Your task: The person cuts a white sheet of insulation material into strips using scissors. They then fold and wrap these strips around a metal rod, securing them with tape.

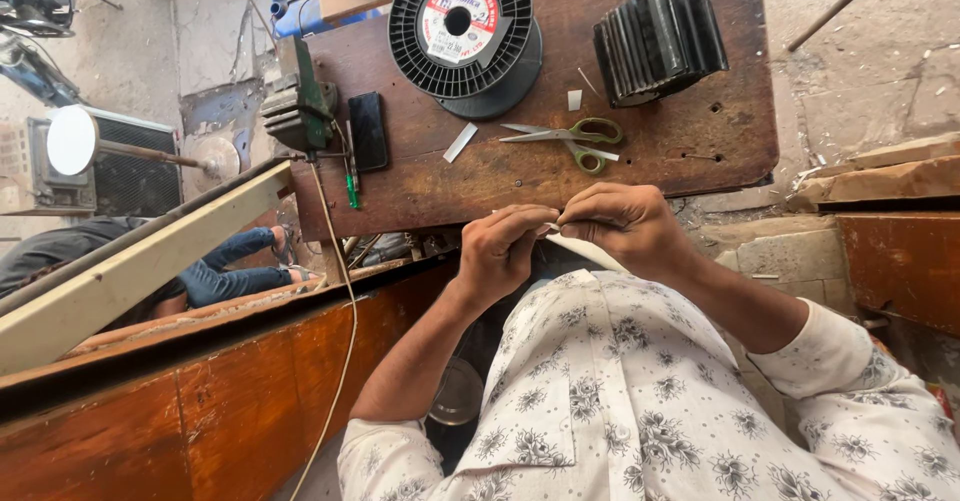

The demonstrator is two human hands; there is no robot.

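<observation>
hands meet at the near edge of the wooden counter [700, 131]: left hand [505, 251] and right hand [625, 226] fingers pinch a thin pale strip [553, 228] between them, seemingly for steadiness; scissors [575, 139] lie just beyond, within reach

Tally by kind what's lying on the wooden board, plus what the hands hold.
Black wire spool: 1
Black ribbed block of stacked plates: 1
Green-handled scissors: 1
Black phone: 1
Loose pale strips on the board: 2
Green pen: 1
Pale strip pinched between left hand and right hand: 1
Total: 8
</observation>
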